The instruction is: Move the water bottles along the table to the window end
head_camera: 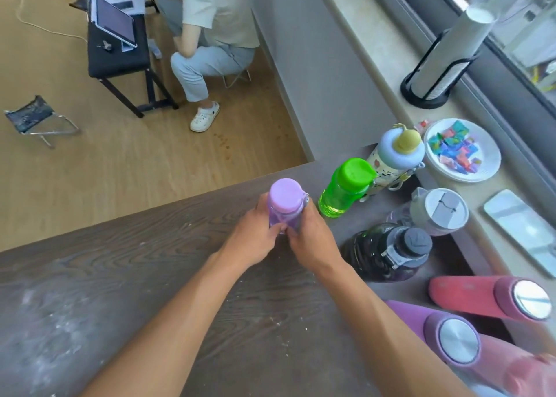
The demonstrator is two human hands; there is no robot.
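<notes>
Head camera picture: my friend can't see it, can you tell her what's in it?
Both hands, left and right, hold an upright purple bottle on a dark wooden table. To its right, nearer the window, stand a green bottle and several more bottles, with a plate of colourful sweets on the sill.

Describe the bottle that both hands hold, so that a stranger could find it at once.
On the dark wooden table, find the cluster of bottles near the window. The lilac bottle stands upright at its left edge, beside the green bottle. It alone has a pale purple lid.
</notes>
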